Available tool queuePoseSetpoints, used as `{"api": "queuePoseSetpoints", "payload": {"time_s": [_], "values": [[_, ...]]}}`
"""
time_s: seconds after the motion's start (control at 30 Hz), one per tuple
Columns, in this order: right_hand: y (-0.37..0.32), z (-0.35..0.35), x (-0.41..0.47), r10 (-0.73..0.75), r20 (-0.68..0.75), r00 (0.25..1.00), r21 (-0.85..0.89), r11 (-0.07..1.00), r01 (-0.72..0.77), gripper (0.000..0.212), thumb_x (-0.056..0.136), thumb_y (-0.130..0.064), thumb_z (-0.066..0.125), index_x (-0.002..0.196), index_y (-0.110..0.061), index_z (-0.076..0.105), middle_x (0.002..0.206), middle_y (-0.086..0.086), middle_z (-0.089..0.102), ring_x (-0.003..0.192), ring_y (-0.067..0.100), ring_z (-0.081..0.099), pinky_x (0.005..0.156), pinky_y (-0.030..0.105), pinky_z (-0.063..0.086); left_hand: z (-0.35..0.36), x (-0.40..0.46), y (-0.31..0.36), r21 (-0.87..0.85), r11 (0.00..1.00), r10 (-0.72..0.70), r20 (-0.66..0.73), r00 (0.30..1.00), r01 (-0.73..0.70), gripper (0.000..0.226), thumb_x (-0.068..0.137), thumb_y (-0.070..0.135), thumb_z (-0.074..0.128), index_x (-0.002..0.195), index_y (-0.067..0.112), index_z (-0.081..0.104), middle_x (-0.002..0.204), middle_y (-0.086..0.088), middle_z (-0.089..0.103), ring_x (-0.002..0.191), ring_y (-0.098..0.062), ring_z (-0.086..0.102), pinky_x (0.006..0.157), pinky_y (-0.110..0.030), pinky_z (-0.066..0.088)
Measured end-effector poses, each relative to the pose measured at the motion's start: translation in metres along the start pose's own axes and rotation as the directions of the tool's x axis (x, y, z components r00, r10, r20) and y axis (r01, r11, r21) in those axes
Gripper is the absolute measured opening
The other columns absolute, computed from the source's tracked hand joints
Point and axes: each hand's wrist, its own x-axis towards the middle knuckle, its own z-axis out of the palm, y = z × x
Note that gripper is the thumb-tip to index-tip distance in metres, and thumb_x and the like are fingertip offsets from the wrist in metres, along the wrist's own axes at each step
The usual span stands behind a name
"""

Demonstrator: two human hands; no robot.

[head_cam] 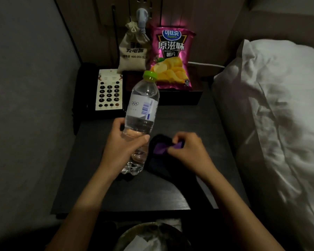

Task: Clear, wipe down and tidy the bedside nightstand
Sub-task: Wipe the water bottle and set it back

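Clearing barely begun: left hand (124, 147) grips water bottle (140, 122) above nightstand (198, 142); right hand (186, 151) pinches purple wrapper (159, 148) beside bottle. Chips bag (172, 58), pouch (132, 49), phone (109, 89) behind bottle remain; wiping undone.

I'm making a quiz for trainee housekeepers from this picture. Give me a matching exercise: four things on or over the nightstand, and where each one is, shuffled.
Things:
1. water bottle
2. chip bag
3. phone
4. purple cloth

Places:
A. flat at the back left
B. gripped by the left hand
C. upright at the back, on a dark tray
D. pinched by the right hand

Pairs: 1-B, 2-C, 3-A, 4-D
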Motion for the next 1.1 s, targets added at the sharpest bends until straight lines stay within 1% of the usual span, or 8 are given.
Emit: {"api": "queuePoseSetpoints", "payload": {"time_s": [0.1, 0.17, 0.27, 0.47, 0.57, 0.73, 0.9, 1.1], "values": [[-0.005, -0.019, 0.002, 0.127, -0.08, 0.989, 0.61, 0.791, -0.052, 0.027, 0.081, -0.002, 0.069, 0.067, -0.02, 0.055, 0.055, -0.006, 0.055, 0.049, 0.003, 0.053, 0.048, 0.018, 0.045, -0.001, -0.004, 0.006, -0.137, 0.988, -0.051, 0.162, 0.985, 0.074, 0.047, 0.076, 0.026, 0.075, 0.116, 0.021, 0.051, 0.098, -0.004, 0.072, 0.085, -0.021, 0.072, 0.069, -0.033, 0.058], [-0.009, -0.03, 0.003, 0.143, -0.002, 0.99, 0.906, 0.42, -0.059, 0.017, 0.083, -0.002, 0.065, 0.094, -0.015, 0.061, 0.085, 0.007, 0.064, 0.071, 0.009, 0.065, 0.065, 0.023, 0.055, 0.001, -0.007, 0.009, -0.209, 0.969, -0.068, 0.299, 0.952, 0.135, 0.044, 0.079, 0.024, 0.072, 0.118, 0.021, 0.051, 0.097, -0.015, 0.072, 0.078, -0.026, 0.073, 0.062, -0.031, 0.057], [-0.011, -0.04, 0.0, 0.114, 0.118, 0.986, 0.993, 0.015, -0.12, 0.059, 0.077, -0.011, 0.07, 0.132, -0.013, 0.052, 0.127, 0.015, 0.061, 0.115, 0.024, 0.062, 0.101, 0.038, 0.049, 0.008, -0.011, 0.008, -0.226, 0.953, -0.088, 0.434, 0.897, 0.203, 0.046, 0.079, 0.019, 0.07, 0.12, 0.017, 0.05, 0.1, -0.02, 0.07, 0.077, -0.028, 0.071, 0.059, -0.033, 0.056], [-0.015, -0.038, -0.006, -0.004, 0.181, 0.984, 0.983, -0.011, -0.181, 0.027, 0.096, -0.04, 0.046, 0.087, -0.015, 0.053, 0.146, 0.023, 0.042, 0.142, 0.032, 0.036, 0.12, 0.049, 0.023, 0.031, -0.015, -0.003, 0.073, 0.996, 0.012, 0.361, 0.933, -0.041, 0.047, 0.069, 0.035, 0.079, 0.103, 0.022, 0.049, 0.097, 0.002, 0.072, 0.086, -0.015, 0.071, 0.077, -0.04, 0.059], [-0.01, -0.035, 0.001, 0.083, 0.094, 0.992, 0.996, -0.003, -0.094, 0.016, 0.092, -0.024, 0.052, 0.107, -0.019, 0.057, 0.149, 0.014, 0.046, 0.128, 0.027, 0.053, 0.113, 0.044, 0.037, 0.042, -0.019, -0.005, 0.184, 0.968, 0.117, 0.272, 0.955, -0.171, 0.048, 0.068, 0.042, 0.079, 0.1, 0.029, 0.047, 0.094, 0.016, 0.072, 0.082, 0.0, 0.07, 0.072, -0.034, 0.057], [-0.002, -0.033, 0.004, 0.118, -0.003, 0.993, 0.983, 0.185, -0.019, 0.079, 0.083, -0.018, 0.067, 0.152, -0.03, 0.03, 0.141, 0.004, 0.055, 0.12, 0.021, 0.062, 0.098, 0.041, 0.053, 0.049, -0.018, -0.005, 0.193, 0.955, 0.172, 0.257, 0.951, -0.225, 0.05, 0.066, 0.044, 0.079, 0.102, 0.029, 0.048, 0.1, 0.018, 0.07, 0.085, 0.003, 0.068, 0.074, -0.032, 0.058], [-0.006, -0.036, 0.0, 0.085, 0.09, 0.992, 0.974, 0.202, -0.106, 0.062, 0.081, -0.021, 0.067, 0.138, -0.003, 0.049, 0.125, 0.018, 0.06, 0.112, 0.03, 0.061, 0.095, 0.046, 0.053, 0.056, -0.017, -0.002, -0.132, 0.991, 0.051, 0.444, 0.895, 0.008, 0.041, 0.076, 0.021, 0.075, 0.111, 0.018, 0.055, 0.102, -0.004, 0.072, 0.092, -0.018, 0.071, 0.075, -0.03, 0.056], [-0.007, -0.04, -0.005, 0.063, 0.253, 0.966, 0.967, 0.027, -0.255, 0.096, 0.056, -0.026, 0.09, 0.138, 0.001, 0.048, 0.14, 0.025, 0.052, 0.126, 0.037, 0.056, 0.106, 0.052, 0.044, 0.05, -0.025, -0.002, -0.264, 0.822, -0.136, 0.771, 0.622, 0.505, 0.058, 0.079, 0.033, 0.072, 0.128, 0.014, 0.048, 0.097, -0.028, 0.067, 0.076, -0.034, 0.069, 0.065, -0.037, 0.056]]}}
